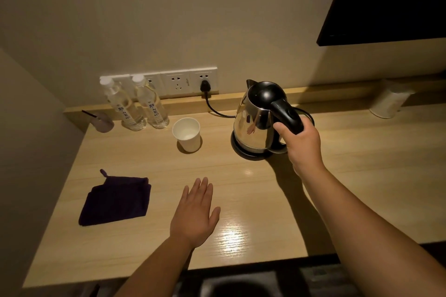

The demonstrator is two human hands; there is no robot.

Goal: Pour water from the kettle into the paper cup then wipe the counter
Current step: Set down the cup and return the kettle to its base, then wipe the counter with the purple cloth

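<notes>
A steel kettle [253, 123] with a black lid and handle stands on its black base, right of centre on the wooden counter [253, 188]. My right hand [300, 142] is wrapped around the kettle's handle. A white paper cup [187, 134] stands upright to the kettle's left, apart from it. A dark purple cloth [115, 201] lies folded flat at the front left. My left hand [195, 212] rests palm down on the counter, fingers spread, to the right of the cloth and holding nothing.
Two clear water bottles [137, 106] stand by the back wall near a row of sockets [178, 81], where the kettle's cord [212, 106] is plugged in. A small lilac object [103, 123] sits at the back left, a white canister [388, 101] at the back right.
</notes>
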